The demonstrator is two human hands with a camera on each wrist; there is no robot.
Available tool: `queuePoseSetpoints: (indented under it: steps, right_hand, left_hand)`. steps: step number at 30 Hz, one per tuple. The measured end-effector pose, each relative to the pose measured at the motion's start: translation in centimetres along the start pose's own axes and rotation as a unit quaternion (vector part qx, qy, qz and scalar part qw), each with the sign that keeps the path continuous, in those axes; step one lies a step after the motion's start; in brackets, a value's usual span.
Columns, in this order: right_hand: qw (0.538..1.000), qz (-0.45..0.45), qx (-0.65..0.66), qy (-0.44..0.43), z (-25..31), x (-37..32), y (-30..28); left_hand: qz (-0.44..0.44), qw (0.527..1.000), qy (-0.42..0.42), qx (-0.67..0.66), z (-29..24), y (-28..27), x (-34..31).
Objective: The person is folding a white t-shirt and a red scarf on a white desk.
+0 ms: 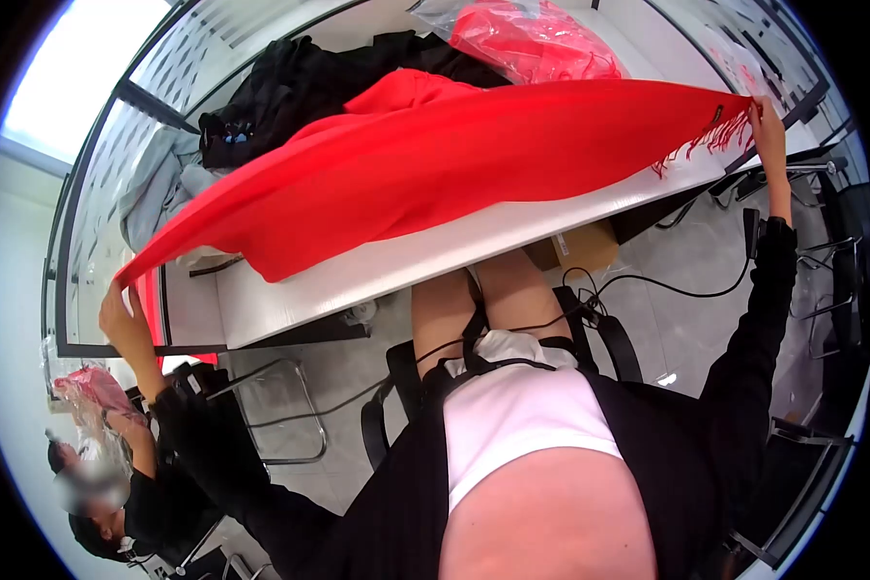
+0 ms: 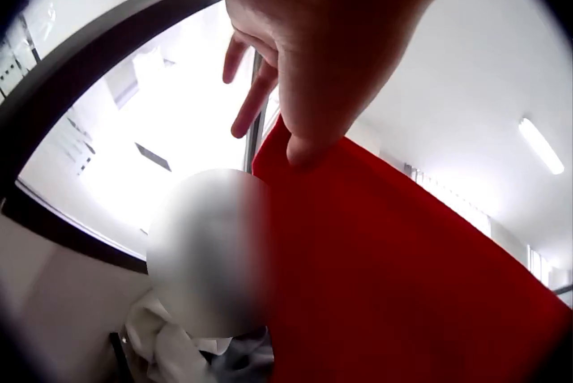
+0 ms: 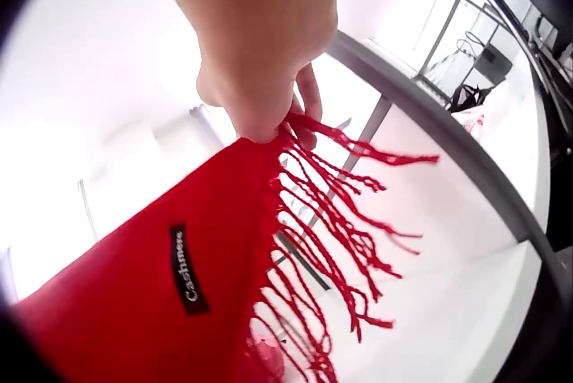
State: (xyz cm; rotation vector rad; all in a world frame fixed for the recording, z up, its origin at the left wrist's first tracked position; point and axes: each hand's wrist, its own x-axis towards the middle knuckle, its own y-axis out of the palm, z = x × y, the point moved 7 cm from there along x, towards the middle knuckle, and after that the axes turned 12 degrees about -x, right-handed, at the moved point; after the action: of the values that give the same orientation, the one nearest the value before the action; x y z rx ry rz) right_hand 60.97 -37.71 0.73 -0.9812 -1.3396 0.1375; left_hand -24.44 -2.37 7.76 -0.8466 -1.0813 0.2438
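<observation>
A red scarf (image 1: 406, 164) is stretched wide above the white desk, its lower edge sagging toward the front. My left hand (image 1: 130, 329) pinches one end at the far left; in the left wrist view that hand (image 2: 313, 52) has thumb against the cloth (image 2: 385, 267) and other fingers extended. At the far right my right hand (image 1: 769, 135) pinches the fringed corner. The right wrist view shows the hand (image 3: 269, 70) at the top corner, red tassels (image 3: 331, 213) hanging beside it and a black label (image 3: 188, 268) reading "Cashmere" on the scarf.
Behind the scarf lie black clothing (image 1: 300, 87), a plastic-wrapped red bundle (image 1: 541, 43) and grey cloth (image 1: 159, 184). The white desk (image 1: 300, 295) has a dark-framed partition. Another person (image 1: 155, 503) sits at lower left beside a pink bag (image 1: 97, 387). A cardboard box (image 1: 587, 246) is beneath the desk.
</observation>
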Motion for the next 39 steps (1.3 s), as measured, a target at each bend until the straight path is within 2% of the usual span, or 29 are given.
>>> queuePoseSetpoints:
  steps: [1, 5, 8, 9, 13, 16, 18, 23, 27, 30, 33, 36, 37, 39]
  right_hand:
    - [0.999, 0.038, 0.005, 0.021, 0.2, 0.1, 0.9]
    - [0.999, 0.034, -0.004, -0.032, 2.9, 1.8, 1.7]
    - [0.995, 0.054, -0.058, -0.053, 2.0, 2.7, 3.5]
    - [0.994, 0.058, -0.073, -0.050, 1.5, 2.9, 4.1]
    - [0.990, 0.096, -0.101, -0.036, 0.2, 2.6, 6.1]
    - [0.987, 0.116, -0.102, -0.037, -0.1, 2.6, 6.8]
    - [0.987, 0.126, -0.082, -0.052, -0.5, 2.4, 7.1]
    - [0.988, 0.143, -0.026, -0.061, -0.4, 2.6, 6.1]
    - [0.986, 0.167, 0.004, -0.029, -1.1, 2.7, 5.8]
    - [0.988, 0.154, 0.019, -0.014, -0.9, 2.9, 5.3]
    - [0.981, 0.189, 0.037, 0.028, -1.5, 2.7, 5.5]
    - [0.992, 0.121, 0.006, -0.014, -2.2, 1.9, 5.1]
    - [0.993, 0.117, 0.006, -0.018, -2.3, 1.8, 5.0]
    - [0.994, 0.108, 0.006, -0.028, -2.5, 1.7, 5.0]
  left_hand:
    - [0.033, 0.998, 0.008, -0.059, 0.5, 1.4, 0.3]
    - [0.229, 0.944, 0.013, -0.236, -1.7, 4.5, 1.5]
    - [0.243, 0.911, -0.031, -0.332, -1.6, 5.7, 1.5]
    - [0.220, 0.914, -0.039, -0.338, -1.6, 5.6, 1.4]
    - [0.176, 0.928, 0.039, -0.327, -2.8, 4.7, 1.8]
    - [0.227, 0.866, -0.137, -0.425, 0.2, 6.7, 1.2]
    - [0.237, 0.859, -0.170, -0.421, 2.7, 8.0, 0.8]
    - [0.205, 0.825, -0.250, -0.464, 3.5, 7.6, 1.9]
    - [0.169, 0.804, -0.261, -0.508, 3.7, 7.1, 3.1]
    - [0.201, 0.801, -0.240, -0.511, 3.6, 7.9, 3.6]
    - [0.246, 0.808, -0.213, -0.491, 2.8, 8.0, 3.7]
    - [0.305, 0.805, -0.199, -0.469, 1.5, 8.2, 2.6]
    - [0.318, 0.827, -0.159, -0.435, 1.1, 8.0, 2.3]
    - [0.310, 0.848, -0.186, -0.389, 2.1, 8.0, 1.3]
